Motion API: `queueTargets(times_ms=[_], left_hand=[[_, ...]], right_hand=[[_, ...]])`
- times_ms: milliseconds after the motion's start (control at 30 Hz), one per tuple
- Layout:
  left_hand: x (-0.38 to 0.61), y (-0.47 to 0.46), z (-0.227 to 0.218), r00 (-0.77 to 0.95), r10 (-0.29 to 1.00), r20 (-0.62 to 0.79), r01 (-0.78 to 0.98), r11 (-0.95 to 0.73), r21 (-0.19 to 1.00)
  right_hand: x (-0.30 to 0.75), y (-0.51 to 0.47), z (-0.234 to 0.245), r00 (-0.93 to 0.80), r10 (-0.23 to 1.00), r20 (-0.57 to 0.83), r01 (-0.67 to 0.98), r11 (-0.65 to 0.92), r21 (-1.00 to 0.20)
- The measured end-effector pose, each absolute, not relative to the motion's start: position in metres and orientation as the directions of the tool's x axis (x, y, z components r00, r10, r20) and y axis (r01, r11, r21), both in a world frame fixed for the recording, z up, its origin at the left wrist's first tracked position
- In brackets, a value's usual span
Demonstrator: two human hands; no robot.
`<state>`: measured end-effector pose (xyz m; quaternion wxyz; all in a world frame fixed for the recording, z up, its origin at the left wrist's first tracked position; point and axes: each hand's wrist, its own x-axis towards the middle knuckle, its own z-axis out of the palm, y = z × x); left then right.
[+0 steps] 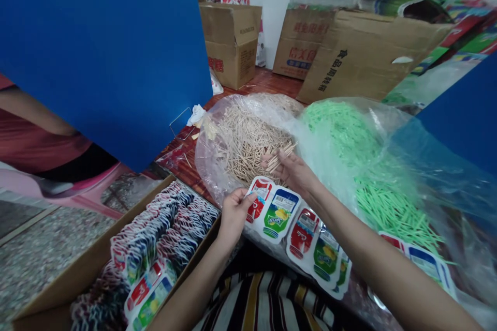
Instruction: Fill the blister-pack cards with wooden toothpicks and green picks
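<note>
My left hand point(234, 215) pinches the edge of a double candy packet point(277, 213), one half red and the other blue and green with lemons. At the tan sticks point(248, 139), heaped on clear plastic, my right hand point(289, 168) has its fingers closed around a few short sticks point(276, 159). Beneath my right forearm lie more packets of the same print point(306, 235), overlapping near my lap. Bright green sticks point(345, 134) fill another clear plastic bag to the right, with a packet point(421, 258) at its near edge.
An open carton point(163, 186) at lower left holds rows of packets standing on edge. Blue panels point(104, 36) rise on the left and right. Cardboard boxes point(233, 36) stand at the back. A person in a red top point(34, 139) sits beyond the left panel on a pink chair point(77, 196).
</note>
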<state>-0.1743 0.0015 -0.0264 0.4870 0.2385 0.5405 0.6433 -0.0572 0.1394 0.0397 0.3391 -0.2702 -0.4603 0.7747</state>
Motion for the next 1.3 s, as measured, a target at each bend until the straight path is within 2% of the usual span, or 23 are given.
queueTargets(times_ms=[167, 333, 467, 700, 867, 967, 1067, 1167, 1300], left_hand=[[-0.172, 0.003, -0.025, -0.441, 0.870, -0.220, -0.399, 0.030, 0.916], [-0.168, 0.005, -0.019, -0.465, 0.860, -0.211, -0.405, 0.005, 0.914], [-0.165, 0.007, -0.017, -0.468, 0.862, -0.196, -0.409, -0.015, 0.912], [-0.164, 0.009, -0.025, -0.434, 0.880, -0.192, -0.493, -0.054, 0.868], [-0.163, 0.009, -0.026, -0.424, 0.885, -0.192, -0.522, -0.065, 0.851], [-0.163, 0.008, -0.026, -0.426, 0.885, -0.187, -0.538, -0.081, 0.839], [-0.164, 0.007, -0.026, -0.420, 0.886, -0.195, -0.564, -0.087, 0.821], [-0.166, 0.007, -0.024, -0.404, 0.887, -0.226, -0.590, -0.063, 0.805], [-0.168, 0.007, -0.021, -0.385, 0.893, -0.231, -0.638, -0.077, 0.766]], right_hand=[[-0.054, 0.122, 0.055, -0.671, 0.741, -0.019, -0.295, -0.290, -0.910], [-0.050, 0.115, 0.055, -0.768, 0.632, -0.109, -0.127, -0.318, -0.940], [-0.049, 0.113, 0.054, -0.779, 0.598, -0.190, 0.000, -0.303, -0.953], [-0.047, 0.114, 0.066, -0.751, 0.657, -0.058, -0.140, -0.246, -0.959], [-0.049, 0.111, 0.068, -0.769, 0.637, -0.060, 0.039, -0.047, -0.998], [-0.048, 0.110, 0.069, -0.754, 0.653, -0.070, 0.107, 0.017, -0.994], [-0.042, 0.114, 0.073, -0.828, 0.554, -0.085, 0.217, 0.177, -0.960], [-0.033, 0.118, 0.078, -0.881, 0.473, -0.011, 0.238, 0.424, -0.874], [-0.026, 0.116, 0.079, -0.869, 0.474, 0.140, 0.201, 0.597, -0.777]])
